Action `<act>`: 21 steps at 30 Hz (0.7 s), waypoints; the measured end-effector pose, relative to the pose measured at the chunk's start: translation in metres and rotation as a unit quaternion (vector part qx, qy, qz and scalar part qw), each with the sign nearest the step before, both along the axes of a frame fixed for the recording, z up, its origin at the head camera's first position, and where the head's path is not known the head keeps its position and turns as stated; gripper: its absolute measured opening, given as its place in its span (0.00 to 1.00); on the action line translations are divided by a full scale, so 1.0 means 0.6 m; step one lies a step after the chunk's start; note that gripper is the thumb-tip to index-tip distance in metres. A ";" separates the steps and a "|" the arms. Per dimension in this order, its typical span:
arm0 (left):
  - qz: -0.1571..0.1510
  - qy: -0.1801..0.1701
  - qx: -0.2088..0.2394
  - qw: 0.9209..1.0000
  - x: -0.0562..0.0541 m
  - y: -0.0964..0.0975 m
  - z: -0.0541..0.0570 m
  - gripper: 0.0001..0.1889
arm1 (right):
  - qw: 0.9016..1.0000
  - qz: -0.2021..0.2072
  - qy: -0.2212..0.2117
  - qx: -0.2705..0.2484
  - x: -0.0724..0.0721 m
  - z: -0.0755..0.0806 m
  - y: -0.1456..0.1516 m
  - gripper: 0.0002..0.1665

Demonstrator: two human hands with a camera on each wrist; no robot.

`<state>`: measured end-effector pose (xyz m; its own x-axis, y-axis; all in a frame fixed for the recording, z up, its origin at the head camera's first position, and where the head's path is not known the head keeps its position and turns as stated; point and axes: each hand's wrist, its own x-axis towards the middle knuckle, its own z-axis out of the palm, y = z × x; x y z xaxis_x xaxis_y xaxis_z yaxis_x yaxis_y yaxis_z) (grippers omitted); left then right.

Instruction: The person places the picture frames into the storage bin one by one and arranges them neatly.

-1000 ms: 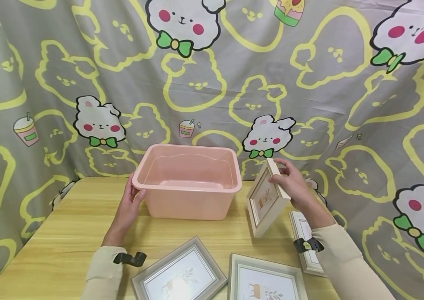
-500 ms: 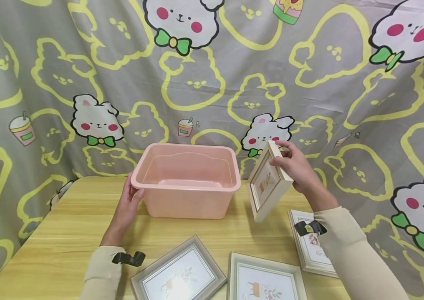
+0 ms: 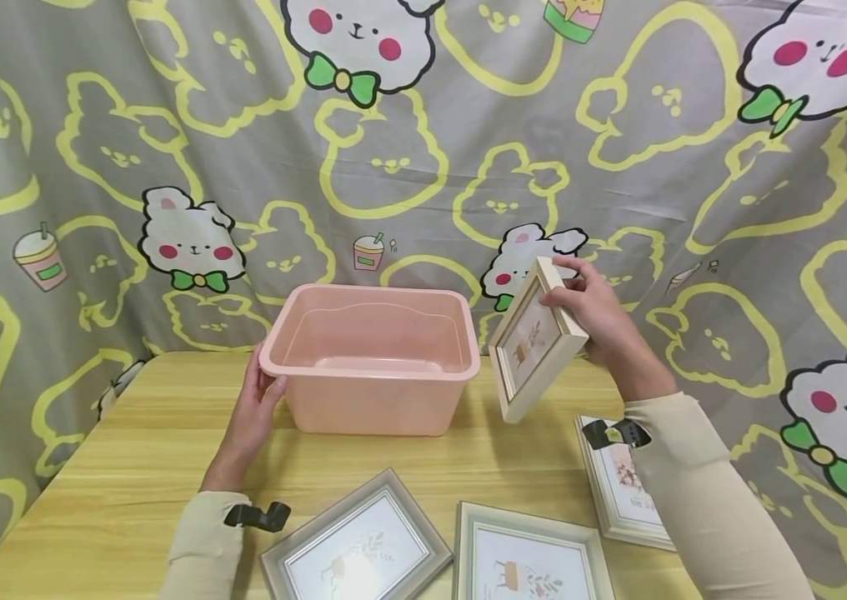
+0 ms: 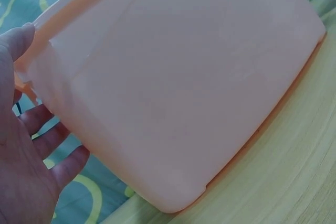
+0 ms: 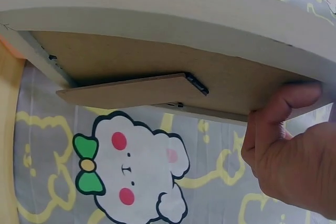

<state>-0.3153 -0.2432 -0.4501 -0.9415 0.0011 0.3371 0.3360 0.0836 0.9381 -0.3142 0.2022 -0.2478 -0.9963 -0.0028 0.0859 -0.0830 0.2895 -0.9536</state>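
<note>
My right hand [image 3: 599, 317] grips the upper right side of a cream picture frame [image 3: 532, 346]. It hangs tilted over the table, to the right of a pink plastic bin [image 3: 374, 404], its picture turned to the left. From the right wrist view, the brown backing and its hinged stand leg [image 5: 131, 92] show, with bent fingers on the frame's edge. At the bin's front left corner, my left hand [image 3: 247, 421] holds on. The left wrist view has its thumb on the rim [image 4: 25, 40] and the other fingers along the side wall. Inside, the bin's visible floor is bare.
Along the near side of the wooden table [image 3: 153, 425] lie a grey picture frame [image 3: 318, 560] and a pale cream-green one [image 3: 472, 542]. A white picture frame [image 3: 622, 487] lies partly under the right forearm. A patterned curtain [image 3: 393, 217] hangs close behind the bin.
My right hand has lifted the cream picture frame higher off the table. More of the white frame beneath the right forearm now shows. The left hand and the bin have stayed put.
</note>
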 end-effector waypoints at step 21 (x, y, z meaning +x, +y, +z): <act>-0.018 0.011 0.029 0.999 -0.001 0.001 -0.001 0.35 | 0.998 -0.009 0.030 -0.062 -0.007 0.044 -0.002 0.32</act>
